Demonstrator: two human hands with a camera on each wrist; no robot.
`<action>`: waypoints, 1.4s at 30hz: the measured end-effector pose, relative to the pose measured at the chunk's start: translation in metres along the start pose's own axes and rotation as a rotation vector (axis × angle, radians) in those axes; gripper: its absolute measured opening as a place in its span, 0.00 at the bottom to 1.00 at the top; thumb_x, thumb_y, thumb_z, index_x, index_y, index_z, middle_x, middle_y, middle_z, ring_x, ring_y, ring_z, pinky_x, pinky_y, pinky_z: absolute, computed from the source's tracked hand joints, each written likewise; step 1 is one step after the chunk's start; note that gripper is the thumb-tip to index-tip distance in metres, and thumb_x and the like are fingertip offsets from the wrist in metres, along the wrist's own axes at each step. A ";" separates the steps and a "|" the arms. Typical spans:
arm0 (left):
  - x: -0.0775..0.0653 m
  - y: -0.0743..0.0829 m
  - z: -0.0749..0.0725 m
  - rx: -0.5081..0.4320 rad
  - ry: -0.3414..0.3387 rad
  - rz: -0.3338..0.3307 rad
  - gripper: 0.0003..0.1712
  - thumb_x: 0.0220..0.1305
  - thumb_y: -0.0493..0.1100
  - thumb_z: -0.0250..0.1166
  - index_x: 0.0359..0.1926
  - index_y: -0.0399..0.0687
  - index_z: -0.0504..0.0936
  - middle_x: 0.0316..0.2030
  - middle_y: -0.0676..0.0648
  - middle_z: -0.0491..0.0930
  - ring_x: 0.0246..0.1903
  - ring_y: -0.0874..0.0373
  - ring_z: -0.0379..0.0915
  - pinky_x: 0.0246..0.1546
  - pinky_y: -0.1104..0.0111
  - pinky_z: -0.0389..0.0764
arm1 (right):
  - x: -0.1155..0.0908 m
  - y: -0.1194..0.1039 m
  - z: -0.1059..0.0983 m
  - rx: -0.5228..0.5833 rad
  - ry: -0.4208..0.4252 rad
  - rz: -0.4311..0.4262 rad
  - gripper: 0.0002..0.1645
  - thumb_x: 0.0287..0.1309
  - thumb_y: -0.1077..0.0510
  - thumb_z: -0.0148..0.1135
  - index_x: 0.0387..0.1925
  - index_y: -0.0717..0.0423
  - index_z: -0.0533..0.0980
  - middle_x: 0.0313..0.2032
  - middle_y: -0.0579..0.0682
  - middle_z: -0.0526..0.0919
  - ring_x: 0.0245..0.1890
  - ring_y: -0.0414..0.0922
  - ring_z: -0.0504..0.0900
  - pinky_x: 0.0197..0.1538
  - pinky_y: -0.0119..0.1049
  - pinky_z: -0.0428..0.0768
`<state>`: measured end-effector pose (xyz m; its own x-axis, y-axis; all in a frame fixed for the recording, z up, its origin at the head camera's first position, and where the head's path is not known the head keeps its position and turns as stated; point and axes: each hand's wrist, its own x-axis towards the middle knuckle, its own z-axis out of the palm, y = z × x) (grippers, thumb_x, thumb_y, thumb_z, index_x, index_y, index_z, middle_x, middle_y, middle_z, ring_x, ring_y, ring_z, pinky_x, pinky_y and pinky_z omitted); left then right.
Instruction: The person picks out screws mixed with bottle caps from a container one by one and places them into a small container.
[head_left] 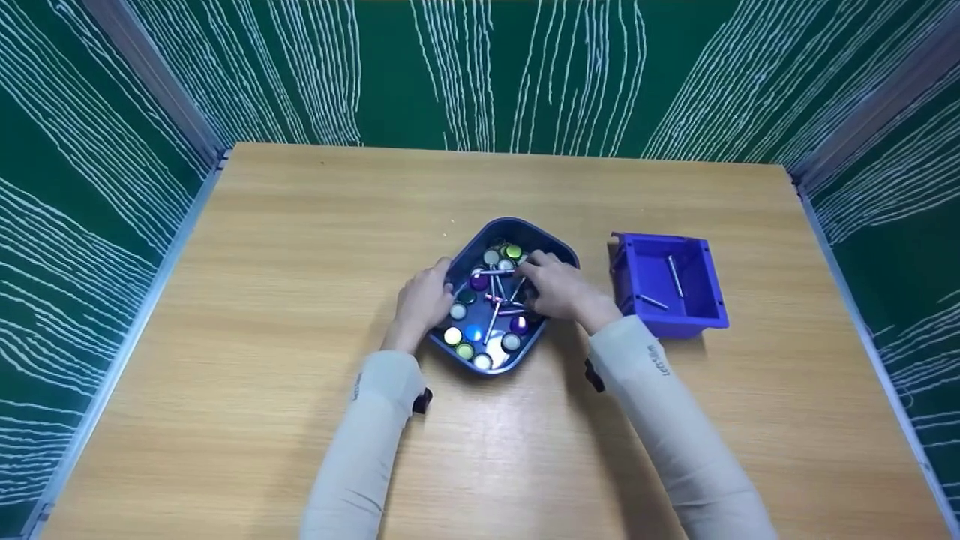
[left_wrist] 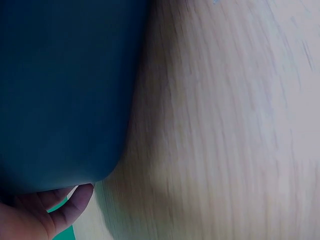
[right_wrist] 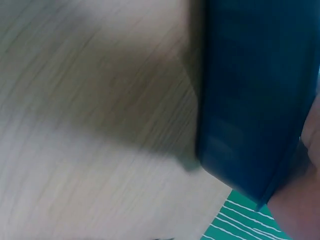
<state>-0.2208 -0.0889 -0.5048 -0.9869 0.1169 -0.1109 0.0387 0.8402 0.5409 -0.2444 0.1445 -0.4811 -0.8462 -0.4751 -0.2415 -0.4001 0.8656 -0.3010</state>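
Note:
A dark blue tub (head_left: 511,222) with rounded corners stands at the middle of the table, holding bottle caps (head_left: 465,350) and thin metal rods (head_left: 492,322). My left hand (head_left: 425,300) grips the tub's left wall; in the left wrist view, bent fingers (left_wrist: 75,206) meet the tub's edge. Over the right wall reaches my right hand (head_left: 556,286), fingers bent down among the rods and caps. Its fingertips are beside one rod (head_left: 495,271), but whether they pinch it is hidden. The right wrist view shows only the tub's outer wall (right_wrist: 255,100) and part of that hand (right_wrist: 297,205).
To the right of the tub stands a purple bin (head_left: 679,328) with two metal rods (head_left: 675,276) inside. Both containers are on a wooden table (head_left: 300,225). Green walls with white streaks (head_left: 510,75) enclose its back and sides.

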 end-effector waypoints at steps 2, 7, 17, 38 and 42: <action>0.001 0.000 0.000 -0.004 -0.001 0.000 0.24 0.70 0.40 0.55 0.66 0.48 0.70 0.56 0.37 0.80 0.52 0.41 0.79 0.52 0.47 0.78 | 0.001 0.001 0.001 0.002 0.000 0.019 0.25 0.57 0.60 0.62 0.58 0.52 0.76 0.59 0.58 0.71 0.63 0.58 0.69 0.68 0.57 0.66; 0.001 0.001 0.000 -0.004 -0.008 0.000 0.24 0.70 0.40 0.55 0.66 0.48 0.70 0.57 0.38 0.80 0.53 0.41 0.78 0.53 0.47 0.77 | 0.001 0.001 0.003 -0.019 0.005 0.071 0.23 0.55 0.58 0.64 0.55 0.54 0.78 0.56 0.59 0.72 0.59 0.59 0.72 0.65 0.57 0.69; -0.001 0.000 0.001 0.000 0.007 -0.010 0.24 0.70 0.40 0.55 0.66 0.48 0.70 0.56 0.37 0.80 0.53 0.40 0.79 0.52 0.46 0.77 | 0.004 -0.007 0.002 -0.110 -0.129 0.104 0.17 0.61 0.52 0.63 0.49 0.55 0.77 0.49 0.58 0.81 0.52 0.57 0.77 0.60 0.54 0.73; -0.004 -0.002 0.000 0.005 0.011 -0.011 0.24 0.69 0.40 0.55 0.66 0.47 0.70 0.55 0.35 0.80 0.52 0.37 0.79 0.50 0.44 0.78 | -0.003 -0.012 0.008 -0.093 0.006 -0.003 0.13 0.66 0.55 0.59 0.49 0.53 0.80 0.48 0.57 0.84 0.51 0.57 0.81 0.57 0.54 0.76; -0.003 0.002 0.002 0.020 0.034 0.011 0.22 0.68 0.40 0.56 0.62 0.47 0.72 0.52 0.34 0.82 0.50 0.35 0.80 0.46 0.43 0.78 | -0.007 -0.009 0.006 -0.098 0.073 -0.045 0.11 0.68 0.55 0.58 0.46 0.54 0.79 0.44 0.56 0.86 0.46 0.57 0.82 0.51 0.54 0.79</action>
<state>-0.2172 -0.0867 -0.5046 -0.9912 0.1083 -0.0759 0.0526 0.8492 0.5254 -0.2332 0.1392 -0.4824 -0.8486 -0.5038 -0.1614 -0.4675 0.8569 -0.2170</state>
